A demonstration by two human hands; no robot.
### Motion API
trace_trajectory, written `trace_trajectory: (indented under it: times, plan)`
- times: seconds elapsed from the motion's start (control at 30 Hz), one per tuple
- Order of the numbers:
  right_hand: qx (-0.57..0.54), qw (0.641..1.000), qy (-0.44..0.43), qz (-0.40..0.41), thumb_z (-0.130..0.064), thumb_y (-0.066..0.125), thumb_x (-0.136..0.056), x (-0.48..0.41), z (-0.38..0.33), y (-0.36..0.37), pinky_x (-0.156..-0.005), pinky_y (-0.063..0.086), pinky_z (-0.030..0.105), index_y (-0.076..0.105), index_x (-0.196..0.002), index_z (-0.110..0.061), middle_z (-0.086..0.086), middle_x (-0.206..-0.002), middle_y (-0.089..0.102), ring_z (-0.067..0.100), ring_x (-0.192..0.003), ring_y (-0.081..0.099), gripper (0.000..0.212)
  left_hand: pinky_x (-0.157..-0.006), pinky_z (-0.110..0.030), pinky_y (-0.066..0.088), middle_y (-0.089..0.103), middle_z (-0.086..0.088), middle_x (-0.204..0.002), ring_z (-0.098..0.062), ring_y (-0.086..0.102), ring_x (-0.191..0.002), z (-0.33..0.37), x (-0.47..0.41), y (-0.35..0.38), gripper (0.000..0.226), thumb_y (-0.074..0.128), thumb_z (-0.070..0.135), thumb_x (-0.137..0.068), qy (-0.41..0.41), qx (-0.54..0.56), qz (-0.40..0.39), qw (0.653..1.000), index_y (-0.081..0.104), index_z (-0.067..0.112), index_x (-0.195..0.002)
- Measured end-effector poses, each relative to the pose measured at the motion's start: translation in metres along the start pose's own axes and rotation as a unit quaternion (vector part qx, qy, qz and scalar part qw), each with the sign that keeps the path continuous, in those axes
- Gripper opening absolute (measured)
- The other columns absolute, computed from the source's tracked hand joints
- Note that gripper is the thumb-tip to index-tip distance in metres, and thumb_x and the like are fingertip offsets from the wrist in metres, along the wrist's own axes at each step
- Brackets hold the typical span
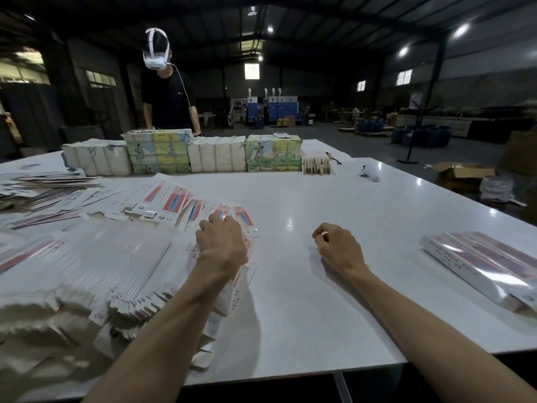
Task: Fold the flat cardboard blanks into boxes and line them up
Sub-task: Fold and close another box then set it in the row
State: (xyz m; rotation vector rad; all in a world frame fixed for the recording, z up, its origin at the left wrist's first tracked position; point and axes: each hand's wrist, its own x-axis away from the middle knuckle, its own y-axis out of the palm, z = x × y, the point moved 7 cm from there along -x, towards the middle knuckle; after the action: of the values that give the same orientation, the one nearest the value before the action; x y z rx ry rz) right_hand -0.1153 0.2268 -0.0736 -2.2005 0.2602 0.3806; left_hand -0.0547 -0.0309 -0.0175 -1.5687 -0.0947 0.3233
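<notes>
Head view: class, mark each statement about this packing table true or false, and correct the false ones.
1. The left hand lies on the fanned flat blanks. True.
2. The right hand holds a folded box. False: it holds nothing that shows and rests curled on the bare table.
3. Folded boxes lie side by side on the table's right side. True.
4. The wrapped bundles stand along the table's near edge. False: they stand in a row along the far edge.
5. The white controller lies on the blanks. False: it lies on bare table, far right.
</notes>
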Motion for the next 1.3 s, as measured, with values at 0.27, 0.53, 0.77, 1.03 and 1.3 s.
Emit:
trace_trajectory:
  times: [0.27, 0.53, 0.77, 1.03, 1.3]
  plan:
    - [-0.019, 1.0, 0.012, -0.006, -0.02, 0.054, -0.098, -0.002, 0.002, 0.002, -0.079, 0.049, 0.036, 0.074, -0.103, -0.025, -0.003, -0.102, 0.075, 0.024, -0.093, 0.068, 0.021, -0.099, -0.039, 0.053, 0.061, -0.009, -0.126, -0.027, 0.065, -0.112, 0.006, 0.003, -0.006, 0.06, 0.083, 0.033, -0.09, 0.037, 0.036, 0.042, 0.998, 0.049, 0.017, -0.136]
    - [-0.119, 0.993, 0.024, -0.006, -0.015, 0.055, -0.098, -0.004, 0.005, 0.001, -0.083, 0.059, 0.044, 0.073, -0.096, -0.024, -0.002, -0.094, 0.077, 0.025, -0.086, 0.073, 0.021, -0.073, -0.031, 0.063, 0.08, 0.0, -0.099, -0.018, 0.079, -0.083, 0.054, 0.001, -0.014, 0.035, 0.081, 0.042, -0.089, 0.164, 0.436, -0.176, 0.867, 0.07, 0.021, -0.114]
    - [-0.293, 0.954, 0.044, 0.04, -0.01, 0.055, -0.104, -0.003, 0.012, -0.008, -0.076, 0.063, 0.058, 0.07, -0.101, -0.01, 0.01, -0.088, 0.077, 0.03, -0.075, 0.078, 0.015, -0.112, -0.059, 0.049, 0.064, -0.028, -0.139, -0.045, 0.062, -0.13, 0.113, 0.012, 0.057, 0.046, 0.073, 0.022, -0.097, 0.072, 0.688, -0.368, 0.621, 0.058, 0.013, -0.139]
    - [-0.271, 0.953, -0.051, 0.125, -0.019, 0.054, -0.109, -0.004, 0.0, -0.027, -0.082, 0.055, 0.022, 0.064, -0.129, -0.019, 0.001, -0.107, 0.063, 0.015, -0.098, 0.064, 0.022, -0.063, -0.038, 0.064, 0.081, -0.013, -0.105, -0.032, 0.08, -0.089, 0.115, 0.01, 0.082, 0.052, 0.048, 0.064, -0.104, 0.024, 0.766, -0.337, 0.546, 0.07, 0.02, -0.121]
    - [-0.16, 0.979, -0.114, 0.056, -0.028, 0.062, -0.106, -0.003, -0.013, -0.018, -0.105, 0.053, 0.042, 0.076, -0.123, -0.017, -0.002, -0.128, 0.05, 0.018, -0.13, 0.048, 0.025, -0.057, -0.032, 0.062, 0.08, -0.007, -0.082, -0.025, 0.078, -0.067, 0.107, 0.006, 0.087, 0.052, 0.044, 0.065, -0.104, 0.017, 0.725, -0.284, 0.628, 0.072, 0.021, -0.102]
